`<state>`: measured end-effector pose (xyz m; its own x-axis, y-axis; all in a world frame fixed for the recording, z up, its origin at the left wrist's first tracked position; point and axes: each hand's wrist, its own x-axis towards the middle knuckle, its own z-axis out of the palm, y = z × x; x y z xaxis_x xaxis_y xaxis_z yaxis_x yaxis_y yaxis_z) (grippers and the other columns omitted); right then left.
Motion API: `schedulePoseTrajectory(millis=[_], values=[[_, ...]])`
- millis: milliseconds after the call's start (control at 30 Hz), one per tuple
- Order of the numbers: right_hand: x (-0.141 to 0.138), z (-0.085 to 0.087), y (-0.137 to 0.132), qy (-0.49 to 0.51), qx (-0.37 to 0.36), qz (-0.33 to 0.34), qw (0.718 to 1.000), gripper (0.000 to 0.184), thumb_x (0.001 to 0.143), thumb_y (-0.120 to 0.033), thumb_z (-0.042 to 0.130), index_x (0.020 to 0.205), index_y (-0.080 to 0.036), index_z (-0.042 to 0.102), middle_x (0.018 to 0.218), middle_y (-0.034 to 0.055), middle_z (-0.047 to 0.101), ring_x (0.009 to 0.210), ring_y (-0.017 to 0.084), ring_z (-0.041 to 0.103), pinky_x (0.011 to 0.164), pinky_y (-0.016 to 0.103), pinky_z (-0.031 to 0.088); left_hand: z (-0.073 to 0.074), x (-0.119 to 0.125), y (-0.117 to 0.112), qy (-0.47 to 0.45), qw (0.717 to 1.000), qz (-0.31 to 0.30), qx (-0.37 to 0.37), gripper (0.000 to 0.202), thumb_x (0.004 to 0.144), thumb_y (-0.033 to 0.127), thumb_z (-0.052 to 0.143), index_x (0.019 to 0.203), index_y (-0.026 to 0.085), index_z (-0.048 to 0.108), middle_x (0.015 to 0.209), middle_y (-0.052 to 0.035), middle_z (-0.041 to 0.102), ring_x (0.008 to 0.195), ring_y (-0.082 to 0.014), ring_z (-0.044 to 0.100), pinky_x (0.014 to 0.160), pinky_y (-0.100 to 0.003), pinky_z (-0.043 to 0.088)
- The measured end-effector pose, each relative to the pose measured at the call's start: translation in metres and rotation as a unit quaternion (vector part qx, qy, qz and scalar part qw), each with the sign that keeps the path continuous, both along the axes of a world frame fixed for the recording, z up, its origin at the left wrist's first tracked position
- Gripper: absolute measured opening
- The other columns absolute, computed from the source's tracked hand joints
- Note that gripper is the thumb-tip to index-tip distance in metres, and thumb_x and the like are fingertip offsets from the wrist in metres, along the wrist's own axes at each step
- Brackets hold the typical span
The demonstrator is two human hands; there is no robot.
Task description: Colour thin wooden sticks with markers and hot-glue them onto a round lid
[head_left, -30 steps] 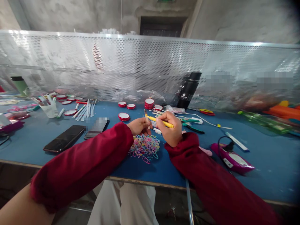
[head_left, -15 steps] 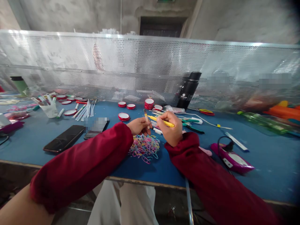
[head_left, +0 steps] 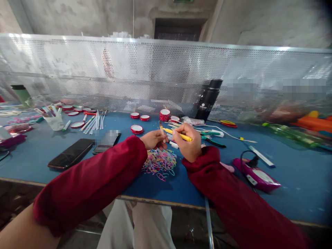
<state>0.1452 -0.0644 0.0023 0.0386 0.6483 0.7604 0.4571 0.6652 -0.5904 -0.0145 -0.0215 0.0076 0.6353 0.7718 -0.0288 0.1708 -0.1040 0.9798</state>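
Note:
Between the thumb and fingers of my left hand [head_left: 152,140] is a short, slim whitish strip [head_left: 162,130] with a yellow and dark upper end; its exact kind is unclear. My right hand [head_left: 189,142] is closed around a yellow marker [head_left: 185,137], held like a pen. The marker's tip points left at the strip; whether they touch I cannot tell. Just below both hands lies a loose heap of coloured rubber bands [head_left: 160,162]. Behind the fingers, a white-capped pen [head_left: 173,145] is partly hidden.
Two phones [head_left: 71,154] lie left of my forearm. Red-rimmed round tins [head_left: 137,129], a black bottle [head_left: 209,100] and green-handled pliers [head_left: 214,141] stand or lie farther back. A cup of pens [head_left: 54,122] is at left, a purple power strip [head_left: 259,178] at right.
My right hand and the yellow marker have shifted very slightly left. My left hand keeps its place with the strip.

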Motion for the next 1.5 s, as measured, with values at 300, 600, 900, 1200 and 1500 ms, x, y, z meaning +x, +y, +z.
schedulePoseTrajectory(millis=[300, 600, 900, 1200, 1500], values=[[0.0004, 0.0021, 0.0006, -0.022, 0.027, -0.034, 0.999, 0.011, 0.08, -0.024, 0.058, 0.071, -0.022, 0.053, 0.061, -0.0026, 0.057, 0.053, 0.013, 0.055, 0.049, 0.026, 0.045, -0.0035, 0.0004, 0.0026, -0.004, 1.0, 0.0, -0.005, 0.019, 0.093, 0.03, 0.045, 0.083, 0.015, 0.049, 0.06, -0.0002, 0.061, 0.044, -0.0057, 0.053, 0.04, -0.014, 0.03], [-0.0019, 0.0014, -0.0013, -0.025, 0.0, -0.006, 1.0, 0.01, 0.08, -0.025, 0.06, 0.074, -0.021, 0.054, 0.061, -0.0026, 0.059, 0.052, 0.013, 0.056, 0.05, 0.025, 0.045, -0.0047, 0.0008, 0.0023, -0.006, 1.0, -0.005, 0.002, 0.021, 0.094, 0.031, 0.044, 0.082, 0.015, 0.049, 0.06, -0.0005, 0.061, 0.045, -0.0055, 0.054, 0.04, -0.014, 0.03], [0.0037, -0.0016, 0.0034, 0.001, 0.02, -0.019, 1.0, 0.009, 0.08, -0.025, 0.06, 0.075, -0.023, 0.054, 0.063, -0.0016, 0.058, 0.053, 0.015, 0.056, 0.05, 0.028, 0.047, -0.0048, 0.0006, 0.005, -0.005, 1.0, 0.0, 0.002, 0.021, 0.093, 0.033, 0.044, 0.084, 0.015, 0.05, 0.061, -0.0004, 0.061, 0.045, -0.0061, 0.054, 0.04, -0.015, 0.03], [0.0029, -0.0027, 0.0038, -0.03, 0.004, -0.027, 0.999, 0.01, 0.08, -0.026, 0.061, 0.074, -0.022, 0.054, 0.06, -0.0024, 0.058, 0.052, 0.014, 0.056, 0.049, 0.026, 0.046, -0.0032, 0.0019, 0.0022, 0.003, 1.0, 0.0, -0.001, 0.02, 0.095, 0.026, 0.037, 0.083, 0.015, 0.048, 0.061, -0.0005, 0.06, 0.044, -0.006, 0.053, 0.039, -0.015, 0.03], [0.0006, -0.0029, 0.0011, -0.027, 0.024, -0.003, 0.999, 0.008, 0.08, -0.023, 0.061, 0.077, -0.022, 0.054, 0.063, -0.0024, 0.059, 0.053, 0.013, 0.056, 0.05, 0.026, 0.046, -0.0011, 0.0016, 0.0012, 0.007, 1.0, 0.001, 0.003, 0.021, 0.094, 0.03, 0.04, 0.082, 0.015, 0.048, 0.061, -0.0004, 0.06, 0.045, -0.006, 0.052, 0.042, -0.015, 0.03]])
